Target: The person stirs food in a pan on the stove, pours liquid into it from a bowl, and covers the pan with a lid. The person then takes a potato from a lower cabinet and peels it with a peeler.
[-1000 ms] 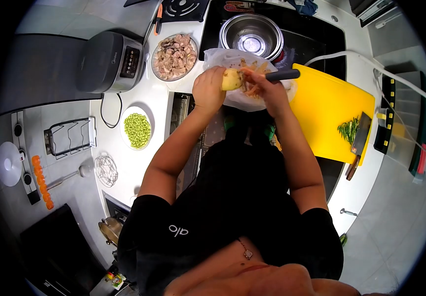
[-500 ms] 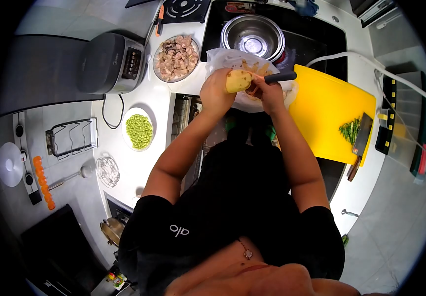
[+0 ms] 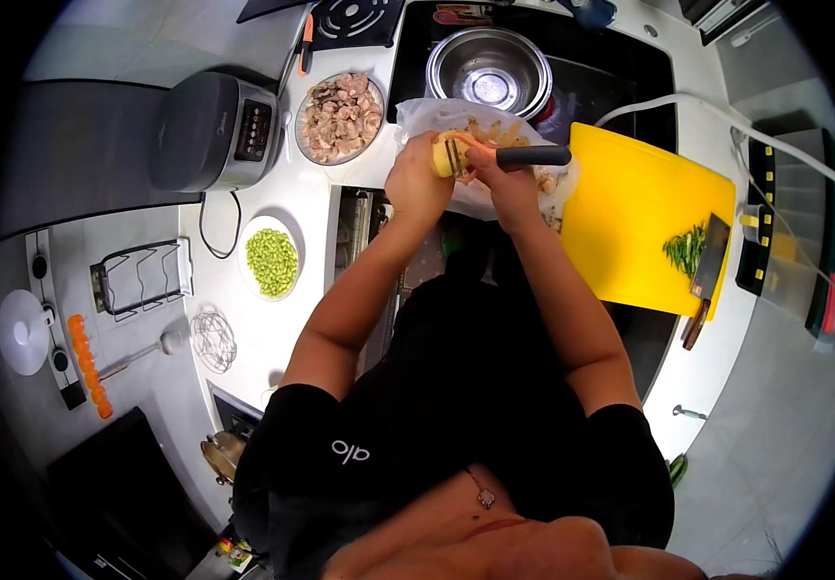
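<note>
My left hand (image 3: 415, 184) is closed around a pale yellow potato (image 3: 444, 158), largely peeled. Gripped in my right hand (image 3: 506, 186) is a peeler (image 3: 533, 156) with a dark handle and an orange head; its blade lies across the potato. Both hands are over a white plastic bag (image 3: 422, 114) at the counter's edge, and brownish peelings (image 3: 495, 129) lie inside it. My fingers hide part of the potato and of the peeler's head.
A steel bowl (image 3: 490, 77) sits on the black cooktop behind the bag. To the right, a yellow cutting board (image 3: 620, 213) bears chopped greens (image 3: 685, 249) and a cleaver (image 3: 710, 261). Leftward are a plate of meat pieces (image 3: 342, 116), a bowl of green beans (image 3: 271, 261) and a grey cooker (image 3: 209, 130).
The peeler has moved left, and its blade now lies across the potato instead of beside it. My right hand has shifted left with it. The left hand keeps its hold.
</note>
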Action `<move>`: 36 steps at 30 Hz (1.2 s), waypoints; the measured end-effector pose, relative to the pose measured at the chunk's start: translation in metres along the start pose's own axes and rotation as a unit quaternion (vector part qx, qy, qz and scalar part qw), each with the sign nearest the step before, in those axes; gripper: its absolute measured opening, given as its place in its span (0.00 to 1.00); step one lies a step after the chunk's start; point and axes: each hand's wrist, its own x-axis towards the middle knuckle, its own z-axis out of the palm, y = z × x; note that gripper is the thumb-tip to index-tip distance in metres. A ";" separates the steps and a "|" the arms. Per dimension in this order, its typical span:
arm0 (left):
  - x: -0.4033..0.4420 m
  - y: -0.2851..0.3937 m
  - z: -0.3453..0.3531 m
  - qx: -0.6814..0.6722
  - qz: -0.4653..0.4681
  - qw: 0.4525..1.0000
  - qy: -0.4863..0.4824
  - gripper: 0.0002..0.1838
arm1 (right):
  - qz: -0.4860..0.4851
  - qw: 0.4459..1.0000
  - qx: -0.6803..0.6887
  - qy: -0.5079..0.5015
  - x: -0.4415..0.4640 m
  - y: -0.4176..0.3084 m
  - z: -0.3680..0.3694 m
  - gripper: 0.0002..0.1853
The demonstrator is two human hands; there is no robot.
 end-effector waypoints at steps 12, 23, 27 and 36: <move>-0.003 -0.004 -0.003 -0.230 -0.069 0.966 -0.094 0.26 | 0.127 0.991 0.046 -0.010 0.024 -0.003 -0.031 0.15; 0.003 -0.007 0.007 -0.012 -0.017 1.000 -0.012 0.22 | 0.048 0.998 -0.027 -0.039 0.007 -0.014 -0.007 0.14; 0.004 -0.002 0.005 0.001 0.009 1.000 -0.015 0.22 | 0.078 0.997 0.001 -0.003 0.017 -0.007 -0.011 0.14; 0.003 0.005 0.001 -0.112 -0.023 0.993 -0.037 0.22 | 0.125 0.987 0.099 0.021 0.040 0.021 -0.038 0.09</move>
